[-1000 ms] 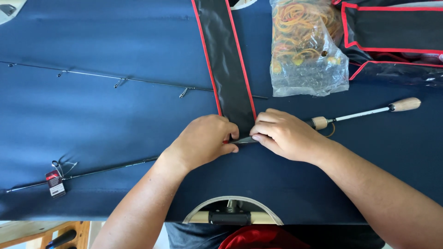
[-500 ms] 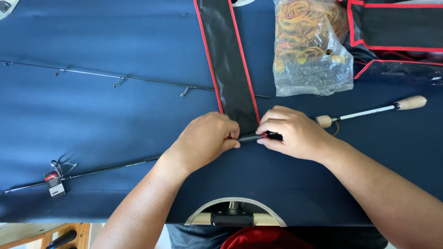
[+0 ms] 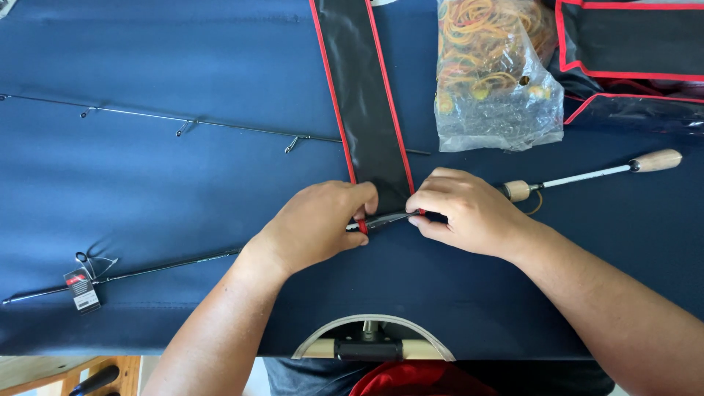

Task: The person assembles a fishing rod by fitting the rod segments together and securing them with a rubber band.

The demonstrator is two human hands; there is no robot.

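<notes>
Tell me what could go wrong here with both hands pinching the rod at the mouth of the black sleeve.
1. The left hand and right hand grip the rod butt section close together; forcing it against the black sleeve could bend the thin blank.
2. The tag and guide at the far end could snag on the blue cloth.
3. The separate tip section lies loose under the sleeve and could be dragged.

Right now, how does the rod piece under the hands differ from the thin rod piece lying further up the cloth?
The handled rod piece is thicker, has cork grips and a white shaft, and both hands hold it at the black sleeve's end. The thin rod piece is slimmer, dark, carries small line guides and lies untouched. Both rest on the blue cloth, running roughly left to right.
</notes>
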